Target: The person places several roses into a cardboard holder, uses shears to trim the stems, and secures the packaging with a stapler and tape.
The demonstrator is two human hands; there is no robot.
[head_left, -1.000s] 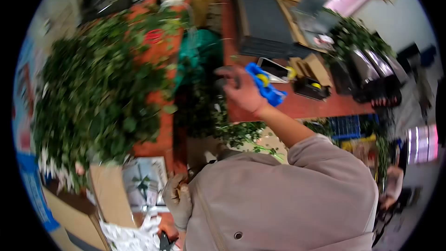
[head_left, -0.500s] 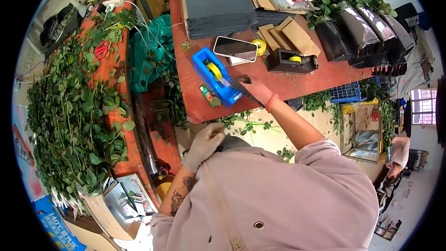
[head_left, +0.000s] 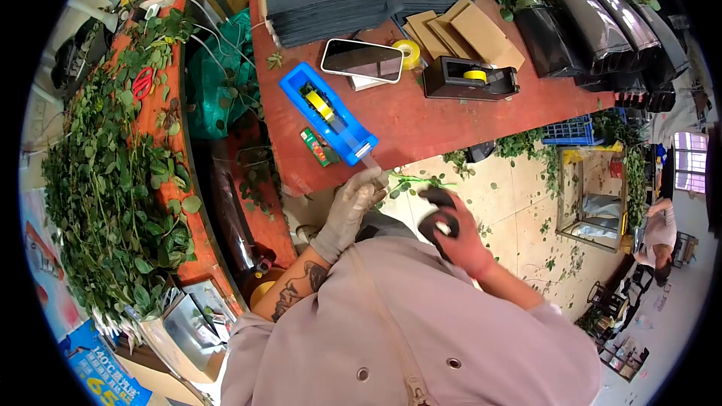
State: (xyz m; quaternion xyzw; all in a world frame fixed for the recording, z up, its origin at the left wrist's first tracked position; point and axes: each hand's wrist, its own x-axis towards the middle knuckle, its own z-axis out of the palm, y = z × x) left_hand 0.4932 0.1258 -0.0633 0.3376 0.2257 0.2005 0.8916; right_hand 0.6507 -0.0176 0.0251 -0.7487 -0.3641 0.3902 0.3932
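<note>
A blue tape dispenser (head_left: pixel 329 113) with a yellow-cored roll of clear tape stands near the front edge of the red table. My left hand (head_left: pixel 350 207), in a pale glove, is at its cutter end, fingertips closed on the end of the clear tape strip (head_left: pixel 366 158). To the right, over the floor, my right hand (head_left: pixel 457 237) wears a red glove with black fingers. Its fingers are loosely curled and apart, and a small pale spot shows among them that I cannot make out. Beside the dispenser lies a small green-and-red box (head_left: pixel 315 147).
Behind are a phone (head_left: pixel 362 59), a black tape dispenser (head_left: pixel 470 80), brown cardboard pieces (head_left: pixel 477 30) and a stack of dark sheets (head_left: pixel 327 0). Black sleeves of leafy stems (head_left: pixel 556 45) stand right. Leafy stems (head_left: pixel 113 203) and red scissors (head_left: pixel 143 83) cover the left table. Another person (head_left: pixel 660 237) is far right.
My right hand has left the blue dispenser's cutter end and moved down and right, off the table. My left hand has come up to the tape end. The view has shifted slightly.
</note>
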